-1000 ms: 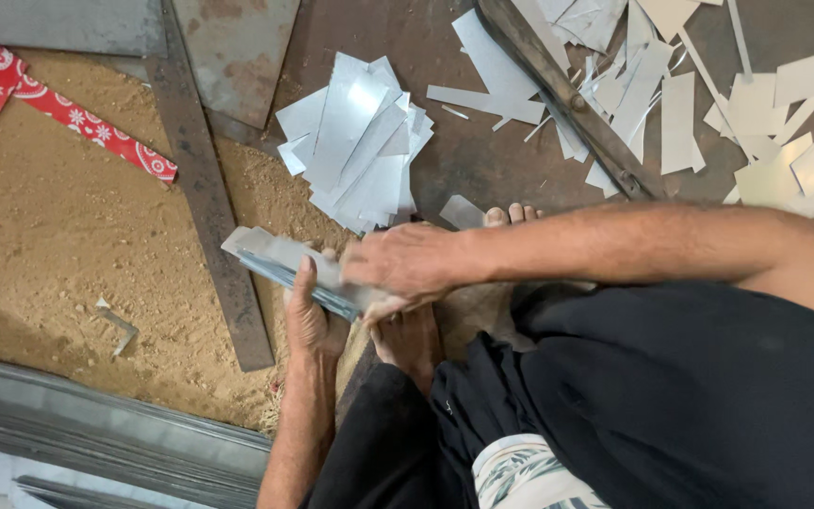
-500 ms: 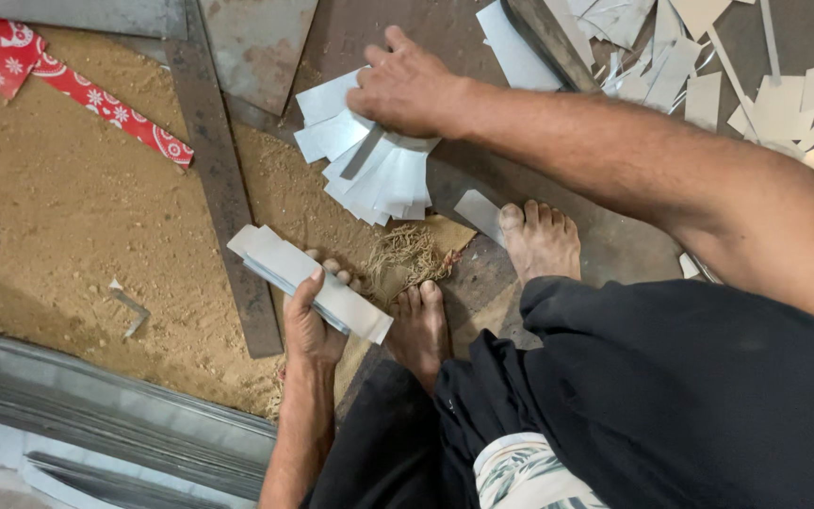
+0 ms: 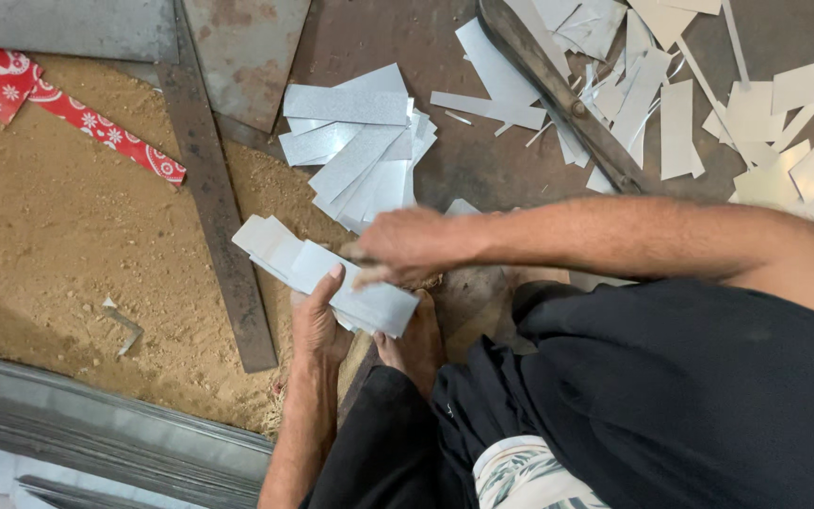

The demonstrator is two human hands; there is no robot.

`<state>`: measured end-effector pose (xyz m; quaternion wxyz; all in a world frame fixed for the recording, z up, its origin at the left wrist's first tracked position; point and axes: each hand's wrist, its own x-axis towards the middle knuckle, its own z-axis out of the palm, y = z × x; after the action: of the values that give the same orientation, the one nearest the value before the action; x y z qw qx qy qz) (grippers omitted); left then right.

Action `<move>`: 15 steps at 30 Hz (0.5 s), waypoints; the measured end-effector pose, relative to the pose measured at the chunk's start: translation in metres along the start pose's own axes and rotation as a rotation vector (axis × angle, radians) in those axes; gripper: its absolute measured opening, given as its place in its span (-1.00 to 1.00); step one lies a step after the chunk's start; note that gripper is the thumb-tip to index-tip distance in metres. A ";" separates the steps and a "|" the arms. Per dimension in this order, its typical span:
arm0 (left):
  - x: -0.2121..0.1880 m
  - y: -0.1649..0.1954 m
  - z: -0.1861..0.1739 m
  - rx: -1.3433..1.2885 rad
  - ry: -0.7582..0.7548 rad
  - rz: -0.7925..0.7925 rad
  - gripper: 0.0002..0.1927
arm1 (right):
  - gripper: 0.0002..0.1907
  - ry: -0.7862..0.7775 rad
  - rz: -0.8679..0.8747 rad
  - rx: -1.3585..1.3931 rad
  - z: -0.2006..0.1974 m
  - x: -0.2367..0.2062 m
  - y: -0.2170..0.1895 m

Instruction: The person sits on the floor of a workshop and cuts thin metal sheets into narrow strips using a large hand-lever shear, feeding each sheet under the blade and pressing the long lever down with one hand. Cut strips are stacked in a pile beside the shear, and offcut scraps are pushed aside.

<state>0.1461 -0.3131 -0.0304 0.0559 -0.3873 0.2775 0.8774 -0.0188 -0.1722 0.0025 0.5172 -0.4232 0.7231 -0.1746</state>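
Right hand (image 3: 407,247) back from pile (image 3: 360,151) | both hands' fingers grasping strip stack (image 3: 332,278) | sandy floor (image 3: 68,245)

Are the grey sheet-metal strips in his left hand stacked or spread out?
Stacked: the grey sheet-metal strips overlap in one bundle gripped by the left hand.

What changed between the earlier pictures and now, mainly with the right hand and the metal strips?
Half a second ago the right hand was out on the loose pile of metal strips. It has come back toward the body and now sits over the near end of the stack of strips. Whether it brought a strip along is hidden. The left hand holds that stack as before. The pile, flat steel bar and red cloth stayed put.
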 end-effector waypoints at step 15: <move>-0.014 0.002 -0.016 -0.075 0.105 0.007 -0.56 | -0.44 0.408 0.282 -0.355 -0.122 0.050 0.083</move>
<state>0.1653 -0.3216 -0.0281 0.0235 -0.4334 0.2482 0.8660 -0.1693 -0.1864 -0.0350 0.2982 -0.3587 0.8829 -0.0535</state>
